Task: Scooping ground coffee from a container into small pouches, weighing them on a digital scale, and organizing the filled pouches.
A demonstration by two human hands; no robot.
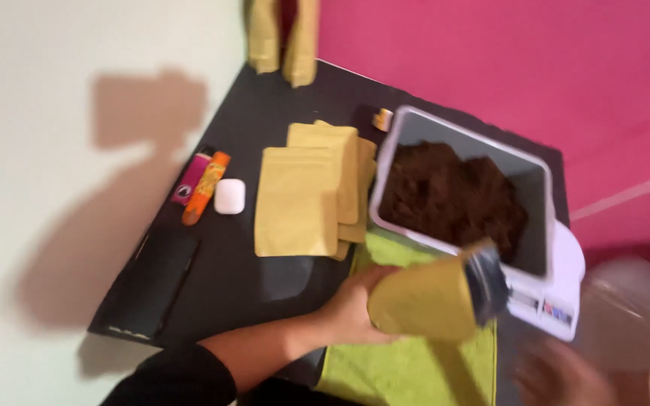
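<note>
Over the green cloth point(408, 368) at the near edge of the black table point(280, 98), we hold an open kraft pouch point(426, 301) in our left hand point(351, 308), fingers wrapped round its lower half so the grip is closed on the pouch. Its long axis runs tilted from our hand up and to the right, and the dark-lined mouth point(487, 278) at the far end points toward the white tray point(539, 180) of dark brown powder point(449, 199), which sits on a white scale point(566, 289). The mouth lies just beside the tray's near rim, perhaps overlapping it from our view; we cannot tell whether they touch. So the powder lies up and to the right of our grip, in line with the pouch's open end. Our right hand point(558, 380) is low at the right edge, blurred by motion, and we cannot tell whether it is open or holding anything; something pale and translucent smears across the frame near it. The left hand is the nearer one to the pouch, the right the nearer to the scale. To the left, well apart from both hands, lie a stack of flat kraft pouches point(306, 188), a small white case point(229, 196), an orange tube point(206, 188) and a pink packet point(189, 180).
</note>
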